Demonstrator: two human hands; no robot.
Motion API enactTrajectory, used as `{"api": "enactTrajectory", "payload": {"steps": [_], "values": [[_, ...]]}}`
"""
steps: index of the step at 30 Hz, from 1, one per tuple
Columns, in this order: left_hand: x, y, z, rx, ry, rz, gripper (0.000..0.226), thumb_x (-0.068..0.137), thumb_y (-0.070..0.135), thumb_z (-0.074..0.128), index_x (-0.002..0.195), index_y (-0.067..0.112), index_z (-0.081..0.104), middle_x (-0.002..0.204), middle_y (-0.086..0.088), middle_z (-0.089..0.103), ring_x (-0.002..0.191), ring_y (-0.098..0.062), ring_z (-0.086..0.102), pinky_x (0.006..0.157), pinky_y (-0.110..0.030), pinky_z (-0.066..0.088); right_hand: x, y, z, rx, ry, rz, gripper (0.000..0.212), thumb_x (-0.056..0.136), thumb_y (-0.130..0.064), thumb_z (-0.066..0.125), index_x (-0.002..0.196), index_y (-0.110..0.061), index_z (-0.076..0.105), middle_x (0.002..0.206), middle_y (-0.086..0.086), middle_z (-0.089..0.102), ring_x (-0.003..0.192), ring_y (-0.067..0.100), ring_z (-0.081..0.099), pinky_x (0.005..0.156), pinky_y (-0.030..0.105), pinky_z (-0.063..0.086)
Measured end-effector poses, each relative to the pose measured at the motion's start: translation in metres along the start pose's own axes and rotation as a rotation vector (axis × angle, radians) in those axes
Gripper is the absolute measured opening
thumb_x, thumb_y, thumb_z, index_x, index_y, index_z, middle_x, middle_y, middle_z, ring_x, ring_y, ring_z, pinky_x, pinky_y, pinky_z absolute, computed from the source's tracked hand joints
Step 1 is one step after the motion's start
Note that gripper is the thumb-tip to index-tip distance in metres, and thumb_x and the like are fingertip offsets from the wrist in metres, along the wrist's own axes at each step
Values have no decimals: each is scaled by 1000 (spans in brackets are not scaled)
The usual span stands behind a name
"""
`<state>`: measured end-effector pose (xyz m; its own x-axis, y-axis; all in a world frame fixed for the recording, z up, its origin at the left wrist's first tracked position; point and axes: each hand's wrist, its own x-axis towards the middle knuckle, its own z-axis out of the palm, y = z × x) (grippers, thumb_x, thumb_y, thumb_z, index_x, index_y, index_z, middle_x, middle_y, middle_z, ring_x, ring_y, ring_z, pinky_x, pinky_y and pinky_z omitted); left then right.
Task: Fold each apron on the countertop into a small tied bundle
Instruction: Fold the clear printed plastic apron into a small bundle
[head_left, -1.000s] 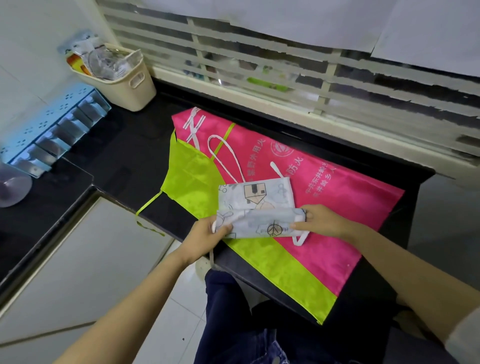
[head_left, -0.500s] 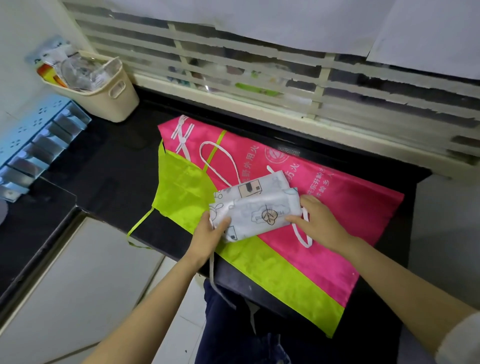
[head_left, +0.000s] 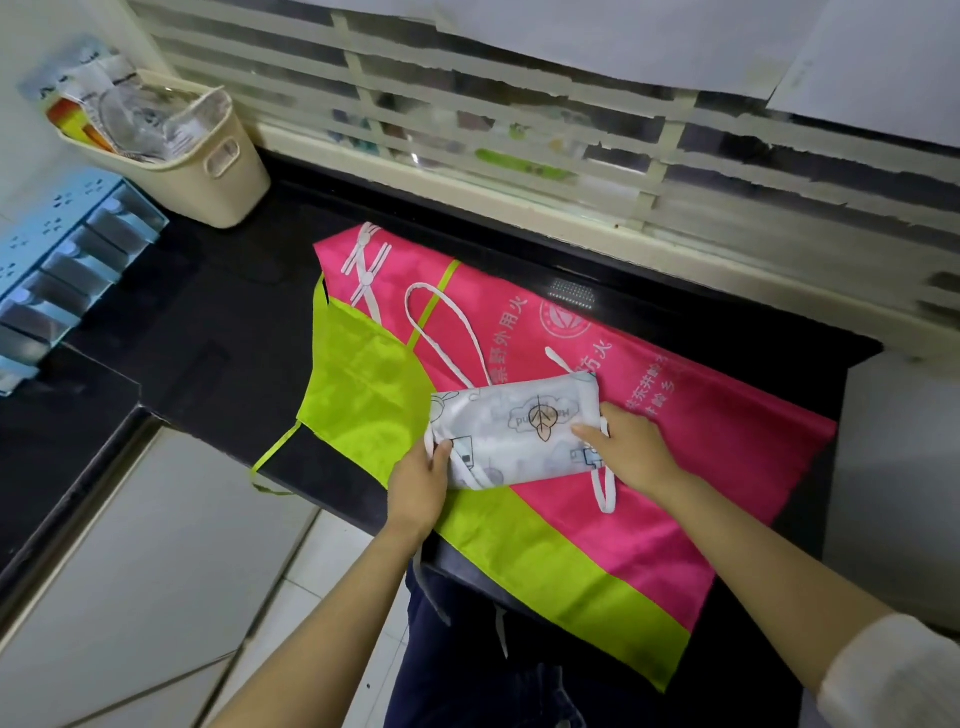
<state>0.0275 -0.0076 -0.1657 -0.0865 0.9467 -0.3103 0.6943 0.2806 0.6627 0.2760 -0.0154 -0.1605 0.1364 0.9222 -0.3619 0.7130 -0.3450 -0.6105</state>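
Three aprons on the black countertop (head_left: 208, 322). The white printed apron (head_left: 511, 431) is folded to a small rectangle and sits on top of the pink apron (head_left: 701, 441) and the lime-green apron (head_left: 363, 395), both lying flat and unfolded.

Hands: left hand (head_left: 418, 486) pinches the left end of the white rectangle, thumb on top. Right hand (head_left: 626, 449) lies on the right end with fingers fairly straight, pressing down rather than gripping.

Risks, as judgement:
- The fold is only held by hand pressure. Lift either hand before a tie goes round and the layers probably spring open.
- The ties are scattered: neck loop (head_left: 441, 332) trails away over the pink apron, one strap loop (head_left: 605, 491) pokes out under the right hand, and another tie (head_left: 501, 631) dangles off the counter edge. A snag or a short free end makes the knot awkward.
- The fabric underneath looks slick, so the bundle may slide, or the pink apron may get dragged along while wrapping.
- A loose wrap means the bundle falls apart when moved.

Versus the earlier frames: one second ago the near flap is only half raised, with the back panel and its box print showing. Half a second ago the flap is mid-turn. Now it lies down flat, leaf print up, one compact rectangle. The right hand has moved from the flap edge to on top. No tie wrapped yet.
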Motion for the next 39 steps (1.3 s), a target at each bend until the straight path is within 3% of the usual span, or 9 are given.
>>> {"api": "enactTrajectory", "payload": {"steps": [9,12,14,16,20,24,31,35,39], "values": [[-9,21,-6,-40,117,-154,26,90,17,59,107,8,42,94,1,52,84,-23,51,64,-32,35,7,-7,3,-200,-61,59,36,95,-39,51,113,-9,57,113,12,66,104,33,61,85,35,44],[-6,28,-6,283,256,294,52,71,-4,66,120,3,49,120,-16,51,108,-34,52,85,-42,45,10,-8,3,-204,-91,75,37,95,-41,50,116,-12,58,114,10,67,104,32,62,85,34,44],[-2,34,3,450,73,566,59,73,7,70,129,7,50,139,-19,44,130,-40,41,105,-52,34,10,-9,1,-184,-110,77,36,94,-41,50,116,-13,59,113,9,67,104,31,62,84,33,44],[1,37,13,639,-129,664,58,92,36,37,146,16,33,156,-11,18,144,-36,12,115,-55,13,9,-10,-2,-175,-129,77,36,94,-40,51,116,-13,59,113,10,67,104,31,62,84,33,45],[14,21,32,789,-313,605,81,73,67,-30,143,27,-18,148,0,-28,133,-28,-34,113,-49,-19,6,-10,-5,-86,-135,59,33,92,-36,57,110,-9,62,107,12,68,99,31,62,79,33,44],[15,18,34,807,-359,588,79,66,63,-37,136,28,-28,143,0,-37,126,-26,-44,97,-39,-37,2,-3,-7,74,-81,68,16,88,-24,64,86,-9,58,80,7,63,79,26,61,65,30,41],[15,17,36,777,-387,565,85,60,65,-44,135,27,-31,140,3,-42,123,-24,-47,95,-38,-39,-9,6,-29,375,-44,250,9,93,-2,53,95,0,61,78,21,66,50,17,64,52,31,55],[16,18,37,784,-391,574,88,58,65,-46,135,26,-32,140,1,-42,123,-24,-47,96,-39,-38,-15,1,-44,-234,171,4,22,90,-8,58,112,-8,59,105,11,62,95,31,61,81,41,48],[16,20,37,778,-392,552,87,58,65,-46,135,26,-32,139,2,-42,124,-25,-46,97,-39,-38,-23,-25,-15,-347,116,-465,59,67,9,72,123,-5,58,129,10,55,125,30,49,108,35,34]]}}
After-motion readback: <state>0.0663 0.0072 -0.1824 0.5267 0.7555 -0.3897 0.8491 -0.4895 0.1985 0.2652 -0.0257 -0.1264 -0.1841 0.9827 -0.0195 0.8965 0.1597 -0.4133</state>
